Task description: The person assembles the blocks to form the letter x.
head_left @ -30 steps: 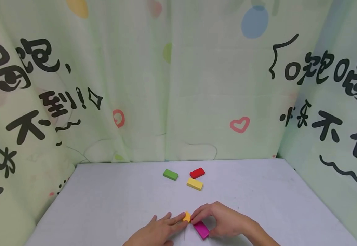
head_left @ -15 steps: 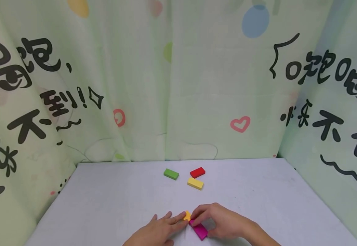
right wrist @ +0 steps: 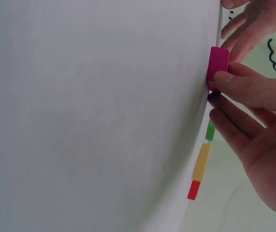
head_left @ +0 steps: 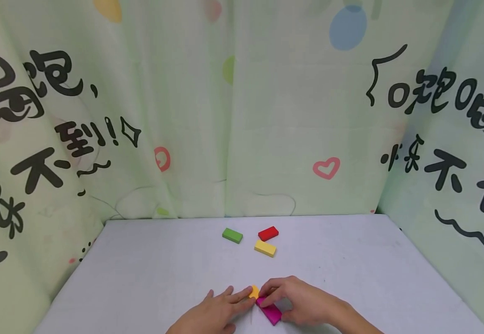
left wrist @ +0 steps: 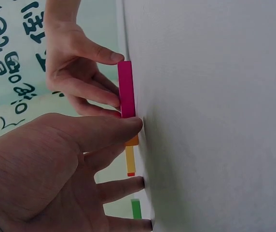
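Low on a white desk [head_left: 142, 278], toward the bottom of the head view: a slim magenta rectangular block [head_left: 271, 314], set slantwise, far end turned to the left. Just to the right of the magenta block, a bare right hand [head_left: 304, 301], bent at the fingers and pinching the block, thumb at the near end, fingertips toward the far end. Just to the left of the magenta block, a bare left hand [head_left: 217, 313], palm down, fingers straight and spread, with fingertips on a small orange-yellow piece [head_left: 254, 292]. At the magenta block's far end, that same orange-yellow piece, partly covered by the left hand and so hidden in its full shape; contact with the magenta block impossible to tell. Well beyond the magenta block, toward the far edge of the desk, a loose group of three small rectangular blocks: nearest to it, a pale yellow block [head_left: 265, 248]; just behind, close to one corner of the yellow, a red block [head_left: 268, 233]; farther to the left, apart from both, a green block [head_left: 232, 235]. Farther still beyond the magenta block, behind and on both sides of the desk, a pale green fabric curtain [head_left: 275, 116] with soft folds, printed with large black characters, a blue oval [head_left: 348, 28] and a red heart outline [head_left: 326, 168].
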Demonstrator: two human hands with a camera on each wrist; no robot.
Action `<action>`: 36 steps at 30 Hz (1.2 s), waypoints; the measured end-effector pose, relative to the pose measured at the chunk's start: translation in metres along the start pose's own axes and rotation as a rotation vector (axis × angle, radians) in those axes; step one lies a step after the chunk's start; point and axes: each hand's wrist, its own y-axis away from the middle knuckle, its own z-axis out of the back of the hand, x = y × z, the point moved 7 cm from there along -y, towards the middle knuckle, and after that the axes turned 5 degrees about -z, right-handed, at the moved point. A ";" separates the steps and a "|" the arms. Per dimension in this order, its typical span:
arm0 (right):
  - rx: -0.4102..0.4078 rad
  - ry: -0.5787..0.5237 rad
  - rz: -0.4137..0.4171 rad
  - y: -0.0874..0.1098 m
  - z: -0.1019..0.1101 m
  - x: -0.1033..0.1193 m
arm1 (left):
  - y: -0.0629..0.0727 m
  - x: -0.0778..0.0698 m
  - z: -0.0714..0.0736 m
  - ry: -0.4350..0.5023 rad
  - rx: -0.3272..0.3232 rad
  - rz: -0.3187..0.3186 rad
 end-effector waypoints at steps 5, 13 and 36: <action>0.000 0.013 -0.001 0.000 -0.001 0.001 | 0.000 0.000 -0.001 0.005 0.005 0.007; 0.002 -0.025 0.022 0.001 -0.001 0.006 | -0.002 0.000 -0.001 0.011 0.007 0.021; -0.004 -0.051 0.029 0.001 -0.003 0.009 | -0.002 0.000 -0.001 0.018 0.005 0.046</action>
